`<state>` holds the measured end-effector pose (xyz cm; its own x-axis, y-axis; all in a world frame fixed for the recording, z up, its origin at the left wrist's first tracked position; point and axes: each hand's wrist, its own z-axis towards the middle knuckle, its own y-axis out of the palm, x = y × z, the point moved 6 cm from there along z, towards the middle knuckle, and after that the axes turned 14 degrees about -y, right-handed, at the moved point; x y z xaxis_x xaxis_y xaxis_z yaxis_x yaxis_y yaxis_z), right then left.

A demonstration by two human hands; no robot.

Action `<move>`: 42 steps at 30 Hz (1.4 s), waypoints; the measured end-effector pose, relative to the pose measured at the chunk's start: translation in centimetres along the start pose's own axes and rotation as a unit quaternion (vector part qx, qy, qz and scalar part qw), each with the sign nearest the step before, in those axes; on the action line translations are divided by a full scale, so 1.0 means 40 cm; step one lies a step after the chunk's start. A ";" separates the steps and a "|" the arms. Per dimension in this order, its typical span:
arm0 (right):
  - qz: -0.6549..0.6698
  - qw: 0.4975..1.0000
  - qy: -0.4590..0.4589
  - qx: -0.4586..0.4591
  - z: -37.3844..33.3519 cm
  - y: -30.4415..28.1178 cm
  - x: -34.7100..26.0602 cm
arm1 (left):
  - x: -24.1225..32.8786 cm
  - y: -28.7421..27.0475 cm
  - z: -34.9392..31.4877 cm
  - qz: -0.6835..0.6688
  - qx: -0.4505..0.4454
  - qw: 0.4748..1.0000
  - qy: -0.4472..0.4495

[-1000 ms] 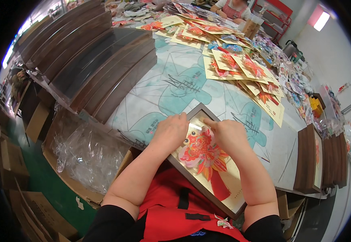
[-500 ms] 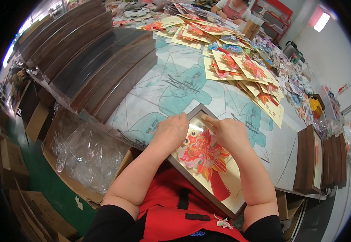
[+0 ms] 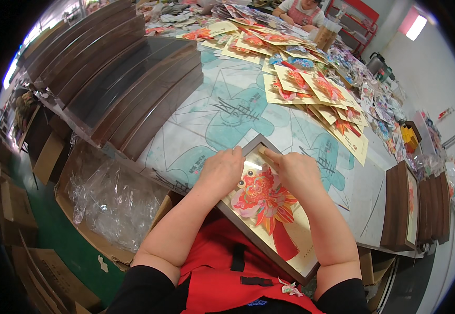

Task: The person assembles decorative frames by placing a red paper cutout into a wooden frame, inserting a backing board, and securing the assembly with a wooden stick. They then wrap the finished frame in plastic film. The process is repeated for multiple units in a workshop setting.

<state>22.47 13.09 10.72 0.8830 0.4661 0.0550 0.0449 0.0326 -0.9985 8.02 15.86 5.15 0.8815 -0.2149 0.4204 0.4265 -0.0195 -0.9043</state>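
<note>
1) Brown and rigid along the rim: held the picture frame aslant, with its top corner over the bench and its lower end near the body; could not see the support beneath
2) Clamped the frame's upper left side with the left hand, grip closed over the rim, thumb hidden
3) Set the index fingertip of the right hand at the inner top corner; could not tell the closure of the rest of that grip
4) Had the goldfish card face up inside the frame
5) Called, by judgement, for light, even pressure close to the corner, to avoid bowing the card or creasing its edge
6) Called also for a firm left grip, to stop the frame twisting under the push
7) Probably needed clean fingertips, given the shiny face; could not tell glazing from gloss
8) Needed care with the right forearm, close over the frame's right side, to avoid rubbing the card
</note>
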 end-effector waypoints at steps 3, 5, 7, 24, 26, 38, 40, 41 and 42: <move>-0.005 1.000 -0.007 0.004 0.001 0.004 0.000 | 0.000 -0.002 0.001 0.000 0.001 1.000 0.002; 0.004 1.000 -0.007 -0.010 -0.004 -0.003 0.000 | 0.000 -0.001 0.001 0.000 -0.001 1.000 0.002; 0.000 1.000 -0.015 0.010 0.001 0.005 0.000 | 0.001 -0.002 0.001 0.000 -0.002 1.000 0.001; 0.023 1.000 -0.014 -0.012 -0.001 0.011 0.001 | 0.002 -0.003 -0.002 -0.005 -0.002 1.000 -0.003; 0.022 1.000 -0.011 -0.019 -0.004 0.004 -0.001 | -0.001 -0.006 0.000 -0.004 -0.002 1.000 -0.005; 0.027 1.000 -0.001 -0.010 0.002 0.027 0.002 | -0.001 0.004 0.000 -0.009 0.004 1.000 0.003; 0.102 0.995 0.000 -0.005 -0.004 0.027 0.017 | 0.000 -0.007 -0.002 -0.016 0.009 1.000 0.008; 0.140 0.990 -0.002 -0.001 -0.008 0.024 0.028 | -0.003 -0.006 -0.002 -0.006 -0.002 1.000 -0.002; 0.151 0.988 0.025 0.036 -0.020 0.019 0.057 | -0.005 0.000 -0.002 0.004 -0.012 1.000 -0.012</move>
<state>24.88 13.45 10.07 0.8733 0.4195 -0.2477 -0.2558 -0.0379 -0.9660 7.81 15.83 5.07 0.8898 -0.1912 0.4144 0.4144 -0.0419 -0.9091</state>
